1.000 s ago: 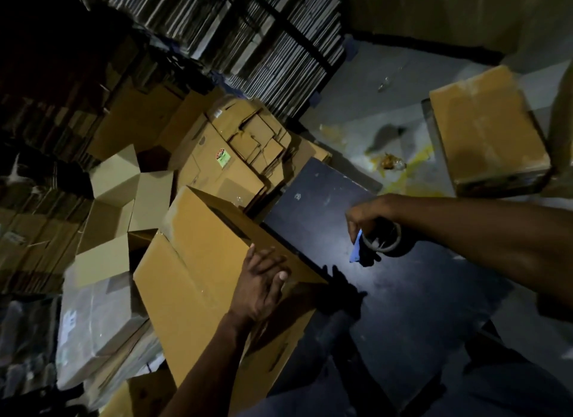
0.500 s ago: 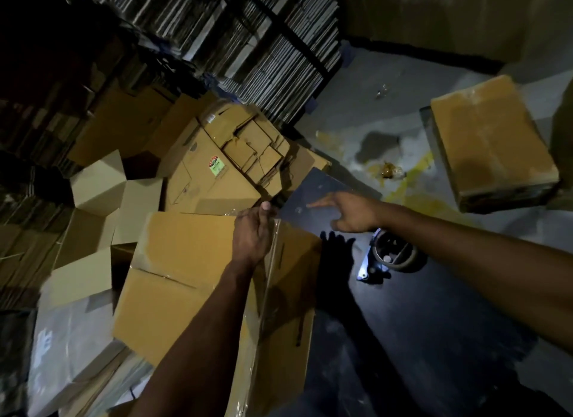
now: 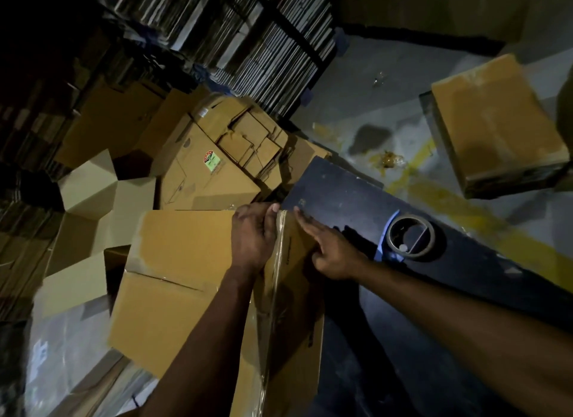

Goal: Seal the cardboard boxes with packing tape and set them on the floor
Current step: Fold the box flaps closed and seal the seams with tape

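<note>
Cardboard box point(image 3: 173, 261): left hand point(image 3: 252, 236) grips its taped edge, right hand point(image 3: 328, 252) presses flat.

near box point(image 3: 186, 261): plain tan, glossy clear tape strip point(image 3: 279, 246) | table point(image 3: 356, 205): dark navy | tape roll point(image 3: 410, 237): brown, blue tab | floor point(image 3: 387, 75): grey, yellow stripe | far box sticker point(image 3: 211, 160): red-green
</note>
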